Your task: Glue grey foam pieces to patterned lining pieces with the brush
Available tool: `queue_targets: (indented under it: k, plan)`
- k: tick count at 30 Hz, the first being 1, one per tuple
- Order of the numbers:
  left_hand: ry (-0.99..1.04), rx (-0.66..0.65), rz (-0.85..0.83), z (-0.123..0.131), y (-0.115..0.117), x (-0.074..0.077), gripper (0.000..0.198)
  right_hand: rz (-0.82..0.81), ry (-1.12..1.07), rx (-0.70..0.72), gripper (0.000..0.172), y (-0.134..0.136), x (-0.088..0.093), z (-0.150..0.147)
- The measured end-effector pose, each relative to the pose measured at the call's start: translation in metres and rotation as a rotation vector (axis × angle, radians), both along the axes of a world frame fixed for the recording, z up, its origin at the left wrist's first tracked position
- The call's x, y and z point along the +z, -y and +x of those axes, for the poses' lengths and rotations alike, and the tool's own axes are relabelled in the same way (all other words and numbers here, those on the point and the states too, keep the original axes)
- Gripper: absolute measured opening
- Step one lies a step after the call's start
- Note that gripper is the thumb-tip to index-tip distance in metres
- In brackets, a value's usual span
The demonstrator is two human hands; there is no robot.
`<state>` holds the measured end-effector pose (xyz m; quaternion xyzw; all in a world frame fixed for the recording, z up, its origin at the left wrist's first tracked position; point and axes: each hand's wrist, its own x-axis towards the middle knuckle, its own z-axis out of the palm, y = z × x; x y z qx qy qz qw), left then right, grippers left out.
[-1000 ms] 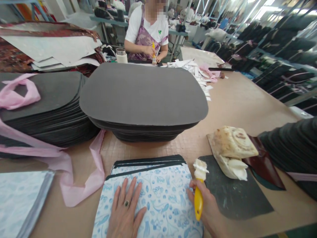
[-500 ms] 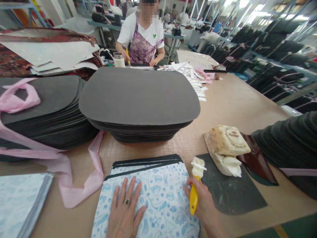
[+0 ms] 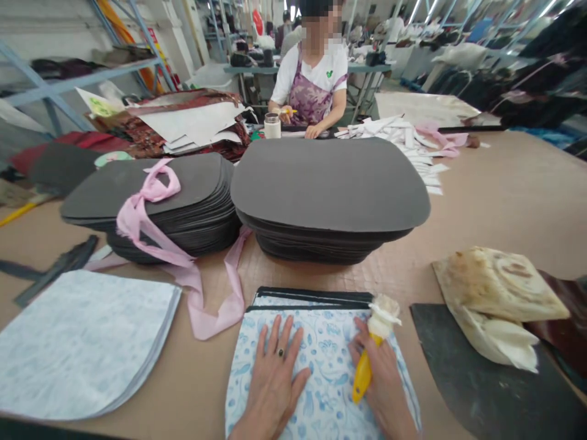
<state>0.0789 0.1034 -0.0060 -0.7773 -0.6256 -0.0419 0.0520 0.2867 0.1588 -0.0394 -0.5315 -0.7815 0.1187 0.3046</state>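
Note:
My left hand (image 3: 277, 379) lies flat with fingers spread on a blue-and-white printed fabric piece (image 3: 321, 348), which rests on a small dark-edged stack (image 3: 316, 296). In my right hand (image 3: 383, 373) is a glue brush with a yellow handle (image 3: 362, 376), held between thumb and fingers; its bristles (image 3: 384, 308), coated white, point away from me. The fingers of that hand touch the right part of the fabric. Beyond the fabric stands a tall stack of dark grey rounded panels (image 3: 328, 183).
At left are a pale fabric stack (image 3: 87, 342) and another grey panel stack (image 3: 197, 177) with pink ribbon (image 3: 160, 183). A glue-stained container (image 3: 499, 284) sits at right on a dark sheet (image 3: 495, 379). Opposite, a person (image 3: 312, 79) works near a jar (image 3: 272, 125) and white strips (image 3: 389, 131).
The view has swung left, so things appear farther right. My right hand, with the brush, has moved inward over the fabric. The top fabric piece now lies straighter on its stack.

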Motion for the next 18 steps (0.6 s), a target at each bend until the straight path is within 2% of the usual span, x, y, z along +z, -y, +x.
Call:
queue_targets:
  k: [5,10,13,18]
  plan:
    - [-0.004,0.073,-0.014,-0.009,0.002,-0.002,0.065,0.066,0.061,0.019,0.02,-0.004,-0.013,0.014]
    - [-0.041,0.263,0.079,-0.046,0.008,-0.012,0.064,0.086,0.065,-0.005,0.022,-0.002,-0.013,0.008]
    - [-0.044,0.354,0.128,-0.05,0.013,-0.01,0.062,0.097,0.049,-0.001,0.025,-0.005,-0.01,0.006]
    - [-0.003,0.163,0.009,-0.019,0.015,0.0,0.057,0.017,0.023,-0.01,0.034,-0.021,-0.003,0.014]
